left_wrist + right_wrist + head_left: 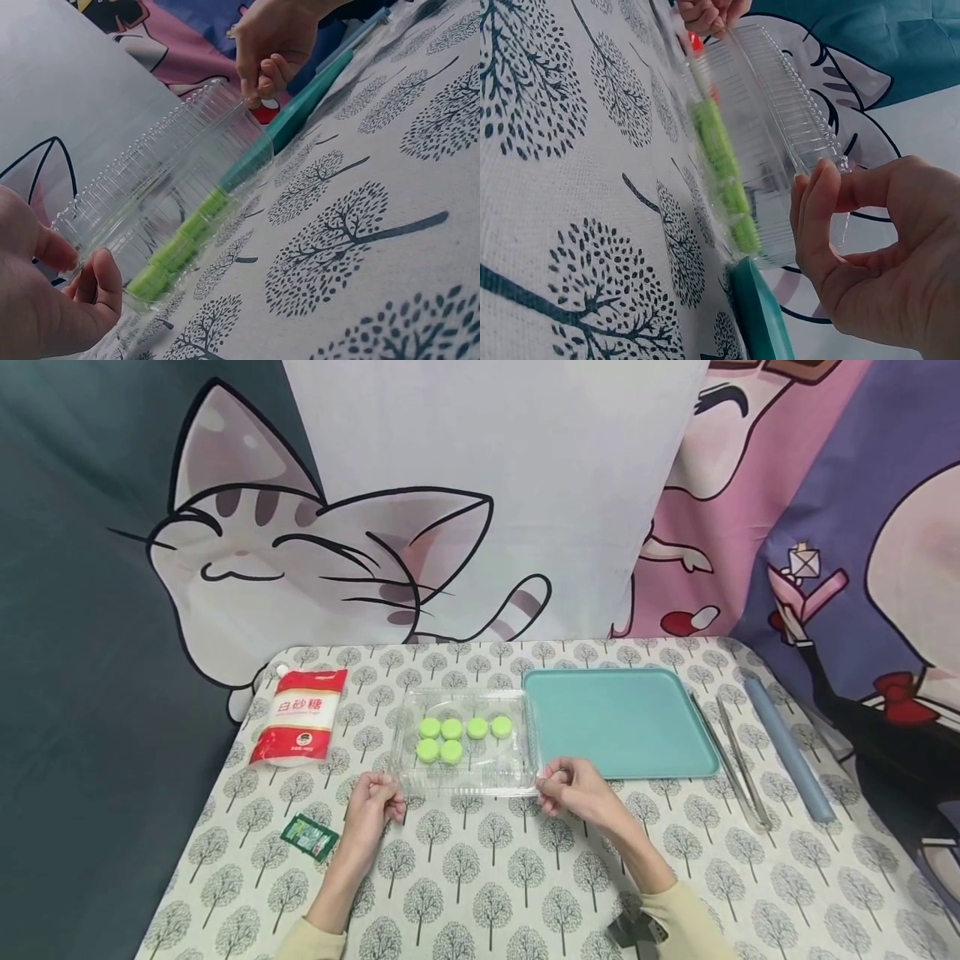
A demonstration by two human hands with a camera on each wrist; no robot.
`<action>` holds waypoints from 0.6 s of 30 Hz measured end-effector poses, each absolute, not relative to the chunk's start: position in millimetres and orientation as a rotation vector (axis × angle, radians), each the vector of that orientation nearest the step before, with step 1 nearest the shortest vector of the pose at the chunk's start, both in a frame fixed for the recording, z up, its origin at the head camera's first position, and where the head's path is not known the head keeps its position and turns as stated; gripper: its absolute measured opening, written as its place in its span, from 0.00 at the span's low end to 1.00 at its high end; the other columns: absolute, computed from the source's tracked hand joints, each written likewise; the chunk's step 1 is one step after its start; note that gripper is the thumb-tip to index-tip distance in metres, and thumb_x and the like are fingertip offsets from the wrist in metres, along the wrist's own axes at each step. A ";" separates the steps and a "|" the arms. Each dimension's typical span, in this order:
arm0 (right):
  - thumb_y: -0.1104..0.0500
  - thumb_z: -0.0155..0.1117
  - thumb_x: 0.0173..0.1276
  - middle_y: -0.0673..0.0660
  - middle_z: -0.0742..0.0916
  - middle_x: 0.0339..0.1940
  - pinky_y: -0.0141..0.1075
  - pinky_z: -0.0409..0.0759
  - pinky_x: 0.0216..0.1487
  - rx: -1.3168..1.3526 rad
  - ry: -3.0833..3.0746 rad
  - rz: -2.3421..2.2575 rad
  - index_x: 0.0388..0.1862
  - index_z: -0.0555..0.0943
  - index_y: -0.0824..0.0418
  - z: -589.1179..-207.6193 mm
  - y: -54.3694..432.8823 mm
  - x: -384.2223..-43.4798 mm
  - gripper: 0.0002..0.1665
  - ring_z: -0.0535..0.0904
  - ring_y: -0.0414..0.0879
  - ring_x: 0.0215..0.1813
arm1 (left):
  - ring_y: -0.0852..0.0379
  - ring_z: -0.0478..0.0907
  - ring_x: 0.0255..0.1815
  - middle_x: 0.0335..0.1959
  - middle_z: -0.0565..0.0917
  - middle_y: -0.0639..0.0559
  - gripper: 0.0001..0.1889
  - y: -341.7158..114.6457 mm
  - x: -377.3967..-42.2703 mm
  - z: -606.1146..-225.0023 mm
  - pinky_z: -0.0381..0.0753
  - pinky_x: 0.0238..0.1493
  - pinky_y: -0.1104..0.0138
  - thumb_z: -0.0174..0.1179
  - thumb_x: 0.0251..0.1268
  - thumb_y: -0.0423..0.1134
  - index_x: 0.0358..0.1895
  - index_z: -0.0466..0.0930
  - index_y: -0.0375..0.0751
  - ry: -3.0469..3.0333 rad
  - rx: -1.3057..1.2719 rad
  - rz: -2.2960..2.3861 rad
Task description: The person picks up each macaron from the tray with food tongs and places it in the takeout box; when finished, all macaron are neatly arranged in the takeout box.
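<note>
A clear plastic clamshell box (495, 777), its lid lying over its base, sits near the middle of the table. Through its walls show several round, light-green pieces (451, 752), most of them on the left side. My left hand (371, 806) pinches the rim at the box's front left corner between thumb and fingers. At the front right corner, my right hand (573, 789) grips the same rim in a pinch. In the left wrist view, the ridged lid (150, 154) rises above the rim. The right wrist view has the green pieces (721, 161) low in the base.
Right of the box lies a teal tray (622, 722), with metal tongs (742, 764) and a blue-grey roll (787, 747) beyond it. A red-and-white sugar bag (300, 718) lies at the left. Nearer is a small green packet (309, 837). A dark object (633, 931) is by the right sleeve.
</note>
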State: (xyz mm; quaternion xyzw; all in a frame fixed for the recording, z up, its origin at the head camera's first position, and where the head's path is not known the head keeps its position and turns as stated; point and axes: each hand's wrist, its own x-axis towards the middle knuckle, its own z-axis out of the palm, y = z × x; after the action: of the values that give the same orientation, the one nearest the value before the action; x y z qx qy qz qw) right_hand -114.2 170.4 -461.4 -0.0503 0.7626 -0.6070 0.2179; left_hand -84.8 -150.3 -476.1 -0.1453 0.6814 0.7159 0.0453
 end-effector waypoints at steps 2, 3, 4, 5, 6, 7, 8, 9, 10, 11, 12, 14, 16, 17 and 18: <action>0.69 0.59 0.69 0.65 0.85 0.29 0.35 0.89 0.32 -0.135 2.116 -1.677 0.43 0.74 0.77 -460.9 169.2 -114.7 0.09 0.82 0.48 0.29 | 0.62 0.74 0.25 0.28 0.75 0.53 0.05 -150.1 -84.3 -475.1 0.80 0.28 0.75 0.46 0.74 0.28 0.48 0.63 0.32 2.086 -0.442 2.188; 0.69 0.58 0.69 0.63 0.85 0.29 0.35 0.89 0.31 -0.134 2.115 -1.680 0.42 0.74 0.77 -460.7 168.5 -115.0 0.09 0.82 0.48 0.28 | 0.62 0.74 0.25 0.27 0.75 0.53 0.05 -150.0 -84.0 -474.9 0.79 0.27 0.75 0.46 0.74 0.28 0.47 0.63 0.32 2.094 -0.446 2.184; 0.69 0.58 0.69 0.62 0.85 0.29 0.34 0.88 0.31 -0.133 2.116 -1.678 0.42 0.74 0.77 -460.5 168.2 -115.5 0.09 0.81 0.48 0.28 | 0.63 0.74 0.24 0.27 0.75 0.53 0.05 -149.9 -83.6 -474.6 0.79 0.27 0.75 0.46 0.73 0.28 0.47 0.63 0.32 2.104 -0.446 2.179; 0.69 0.58 0.69 0.61 0.85 0.29 0.33 0.88 0.31 -0.136 2.116 -1.674 0.42 0.74 0.77 -460.4 168.1 -115.9 0.09 0.81 0.47 0.28 | 0.63 0.74 0.24 0.26 0.75 0.53 0.05 -149.5 -83.4 -474.5 0.79 0.26 0.75 0.46 0.73 0.27 0.47 0.63 0.31 2.107 -0.445 2.182; 0.69 0.57 0.70 0.61 0.85 0.29 0.33 0.88 0.31 -0.137 2.115 -1.671 0.43 0.74 0.77 -460.2 168.1 -116.3 0.09 0.81 0.47 0.29 | 0.63 0.74 0.23 0.26 0.75 0.53 0.05 -149.2 -83.1 -474.2 0.79 0.26 0.75 0.46 0.73 0.27 0.46 0.63 0.31 2.113 -0.444 2.184; 0.69 0.57 0.70 0.61 0.85 0.29 0.33 0.88 0.31 -0.136 2.114 -1.668 0.43 0.74 0.77 -460.1 168.4 -116.5 0.08 0.81 0.47 0.29 | 0.63 0.74 0.23 0.26 0.75 0.53 0.04 -149.0 -82.8 -473.9 0.78 0.26 0.75 0.46 0.73 0.27 0.46 0.63 0.32 2.120 -0.446 2.181; 0.69 0.57 0.70 0.62 0.85 0.29 0.34 0.88 0.31 -0.133 2.112 -1.666 0.43 0.74 0.76 -460.4 168.8 -116.7 0.08 0.81 0.47 0.29 | 0.63 0.74 0.22 0.25 0.75 0.53 0.04 -148.7 -82.9 -474.0 0.78 0.25 0.75 0.46 0.72 0.27 0.45 0.63 0.33 2.122 -0.448 2.183; 0.69 0.57 0.70 0.63 0.85 0.30 0.34 0.88 0.31 -0.130 2.107 -1.663 0.43 0.74 0.76 -460.6 169.6 -116.9 0.09 0.81 0.47 0.29 | 0.63 0.74 0.22 0.25 0.75 0.53 0.03 -148.3 -82.9 -473.8 0.78 0.24 0.75 0.46 0.72 0.26 0.44 0.63 0.34 2.120 -0.443 2.186; 0.69 0.57 0.70 0.64 0.85 0.30 0.35 0.88 0.32 -0.128 2.106 -1.658 0.44 0.74 0.76 -460.8 170.4 -116.4 0.09 0.82 0.47 0.29 | 0.63 0.74 0.22 0.25 0.75 0.53 0.03 -148.0 -82.6 -473.6 0.77 0.24 0.75 0.45 0.72 0.26 0.44 0.62 0.34 2.116 -0.437 2.189; 0.69 0.58 0.70 0.65 0.85 0.31 0.36 0.89 0.32 -0.130 2.103 -1.655 0.44 0.74 0.75 -461.1 171.3 -115.8 0.09 0.82 0.47 0.29 | 0.63 0.73 0.22 0.25 0.74 0.53 0.03 -147.5 -82.5 -473.6 0.77 0.24 0.75 0.45 0.72 0.26 0.44 0.62 0.35 2.110 -0.433 2.194; 0.69 0.58 0.70 0.67 0.85 0.31 0.37 0.89 0.33 -0.129 2.100 -1.651 0.44 0.74 0.75 -461.3 172.2 -115.1 0.09 0.82 0.48 0.29 | 0.63 0.73 0.21 0.24 0.74 0.53 0.04 -147.1 -82.4 -473.5 0.76 0.23 0.75 0.45 0.72 0.26 0.43 0.62 0.35 2.106 -0.430 2.196; 0.68 0.58 0.70 0.69 0.86 0.32 0.39 0.90 0.34 -0.137 2.098 -1.644 0.44 0.74 0.75 -461.8 173.8 -113.5 0.09 0.83 0.48 0.29 | 0.63 0.72 0.21 0.24 0.74 0.53 0.04 -146.3 -82.0 -473.4 0.75 0.22 0.75 0.45 0.72 0.25 0.43 0.61 0.35 2.101 -0.422 2.190; 0.68 0.59 0.70 0.70 0.86 0.32 0.41 0.91 0.35 -0.151 2.095 -1.641 0.45 0.74 0.75 -462.2 175.0 -112.0 0.10 0.83 0.49 0.30 | 0.63 0.72 0.21 0.24 0.74 0.53 0.04 -145.4 -81.4 -473.5 0.74 0.22 0.75 0.44 0.72 0.25 0.42 0.61 0.36 2.120 -0.421 2.169; 0.67 0.59 0.70 0.70 0.86 0.33 0.41 0.91 0.35 -0.156 2.092 -1.642 0.45 0.74 0.75 -462.5 175.2 -111.5 0.10 0.83 0.49 0.29 | 0.63 0.72 0.21 0.24 0.74 0.53 0.04 -145.0 -81.1 -473.7 0.74 0.22 0.75 0.44 0.71 0.25 0.42 0.61 0.36 2.130 -0.423 2.161; 0.67 0.60 0.70 0.70 0.86 0.32 0.41 0.91 0.35 -0.157 2.090 -1.644 0.45 0.74 0.75 -462.9 175.5 -111.1 0.10 0.83 0.49 0.29 | 0.63 0.72 0.21 0.24 0.74 0.53 0.04 -144.8 -80.7 -474.1 0.74 0.22 0.75 0.44 0.71 0.25 0.41 0.61 0.36 2.141 -0.426 2.151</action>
State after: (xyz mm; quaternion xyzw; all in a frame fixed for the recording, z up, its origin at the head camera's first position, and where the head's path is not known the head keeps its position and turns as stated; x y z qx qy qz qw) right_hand -111.1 175.5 -462.9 -0.0574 0.7623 -0.5997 0.2367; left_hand -80.7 -144.8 -474.1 -0.1390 0.6981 0.7014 0.0382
